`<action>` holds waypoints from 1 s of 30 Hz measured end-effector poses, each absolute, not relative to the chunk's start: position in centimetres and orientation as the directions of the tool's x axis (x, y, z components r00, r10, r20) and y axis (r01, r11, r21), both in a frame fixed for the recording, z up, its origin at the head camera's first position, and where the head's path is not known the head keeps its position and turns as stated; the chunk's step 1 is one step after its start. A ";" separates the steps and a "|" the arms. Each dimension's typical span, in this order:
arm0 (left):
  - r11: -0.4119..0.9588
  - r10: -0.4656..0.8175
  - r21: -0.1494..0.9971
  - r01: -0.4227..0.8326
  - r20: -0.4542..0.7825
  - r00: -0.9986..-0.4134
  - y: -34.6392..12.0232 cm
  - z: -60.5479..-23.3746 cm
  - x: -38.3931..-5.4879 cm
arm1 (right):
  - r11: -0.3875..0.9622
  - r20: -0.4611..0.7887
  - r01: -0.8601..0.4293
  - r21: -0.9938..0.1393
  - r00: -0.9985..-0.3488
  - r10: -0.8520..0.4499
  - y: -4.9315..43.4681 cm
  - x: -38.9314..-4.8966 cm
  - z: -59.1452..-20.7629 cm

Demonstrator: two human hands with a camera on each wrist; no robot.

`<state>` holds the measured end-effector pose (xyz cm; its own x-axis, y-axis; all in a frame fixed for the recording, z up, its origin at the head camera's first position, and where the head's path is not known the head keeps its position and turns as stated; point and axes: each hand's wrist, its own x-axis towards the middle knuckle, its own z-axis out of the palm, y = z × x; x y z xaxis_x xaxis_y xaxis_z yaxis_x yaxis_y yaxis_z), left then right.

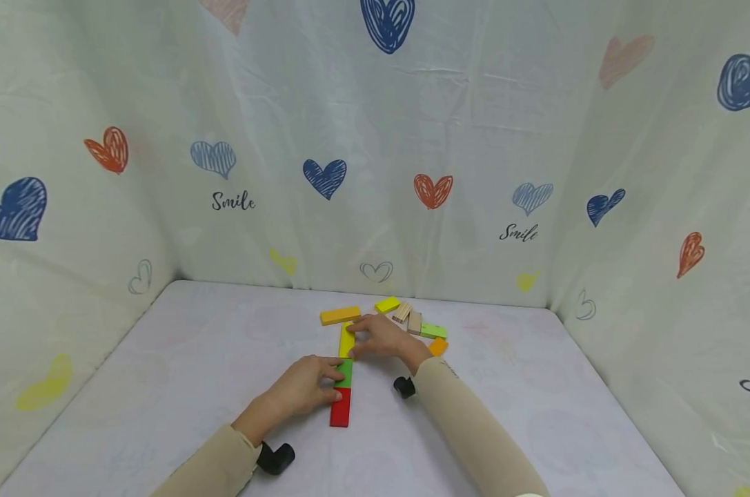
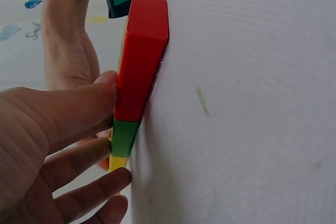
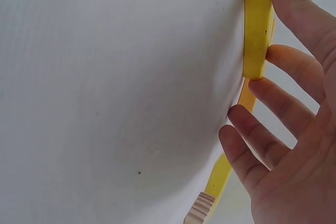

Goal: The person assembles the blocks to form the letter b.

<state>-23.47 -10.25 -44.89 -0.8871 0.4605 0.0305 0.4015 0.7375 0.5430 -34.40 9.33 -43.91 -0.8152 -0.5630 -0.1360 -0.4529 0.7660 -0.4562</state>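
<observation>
A red block [image 1: 340, 411], a green block [image 1: 346, 373] and a yellow block [image 1: 346, 341] lie end to end in a row pointing away from me. My left hand [image 1: 300, 386] is along the row's left side, thumb at the red block and forefinger on the green one. In the left wrist view, the thumb touches the side of the red block [image 2: 137, 72], with the other fingers spread loosely. From the right, my right hand [image 1: 383, 337] touches the yellow block [image 3: 256, 30] with thumb and fingertips, its fingers nearly straight in the right wrist view.
An orange-yellow block [image 1: 340, 316] lies crosswise just beyond the row. Behind my right hand are another yellow block [image 1: 387, 304], striped and plain wooden pieces [image 1: 415, 322], a light green block [image 1: 433, 331] and an orange block [image 1: 438, 346]. A heart-print curtain [image 1: 375, 124] surrounds the table.
</observation>
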 end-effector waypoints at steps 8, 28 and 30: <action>0.745 0.436 0.559 0.365 0.007 -0.900 -10.2 -44.6 -23.3 | 0.761 -0.134 -0.472 -0.446 -0.805 -0.578 9.2 -34.4 -43.8; 0.766 0.419 0.533 0.361 0.013 -0.908 -9.8 -44.5 -22.6 | 0.736 -0.125 -0.495 -0.463 -0.785 -0.607 9.1 -34.0 -43.7; 0.764 0.426 0.529 0.368 0.014 -0.905 -9.8 -44.6 -22.5 | 0.734 -0.126 -0.495 -0.465 -0.784 -0.608 9.2 -33.9 -43.7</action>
